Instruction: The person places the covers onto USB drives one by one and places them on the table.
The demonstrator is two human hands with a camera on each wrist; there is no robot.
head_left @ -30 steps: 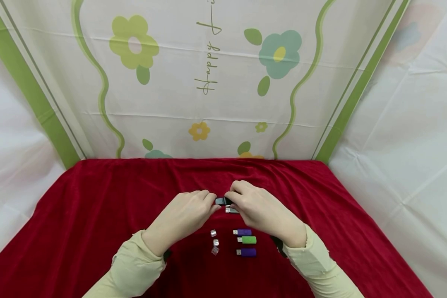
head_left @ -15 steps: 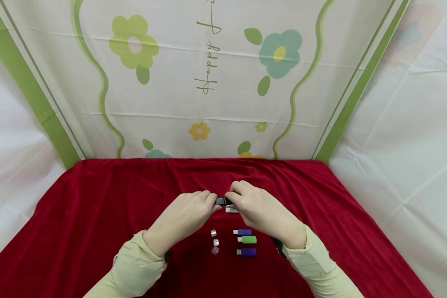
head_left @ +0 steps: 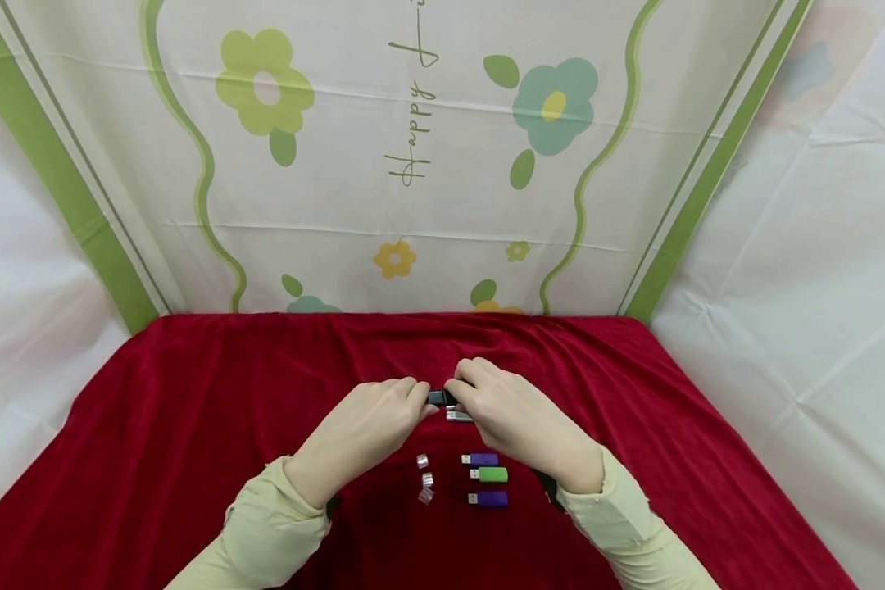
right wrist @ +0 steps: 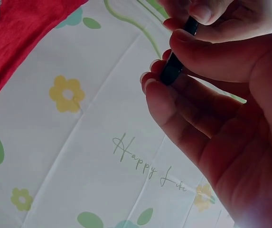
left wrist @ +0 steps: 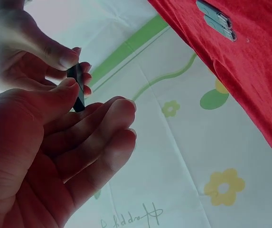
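Observation:
In the head view, a black USB flash drive is held level between both hands above the red cloth. My left hand pinches its left end between thumb and fingers. My right hand grips the other end, largely covering it. Seen from the left wrist, the dark body of the flash drive spans the two sets of fingertips. The right wrist view shows its flat black end under the right thumb. Whether a cap is fitted on the drive cannot be made out.
Below the hands lie a purple drive, a green drive and another purple drive. Left of them sit small clear caps. A grey drive lies partly behind the right hand. Flowered white fabric walls the back.

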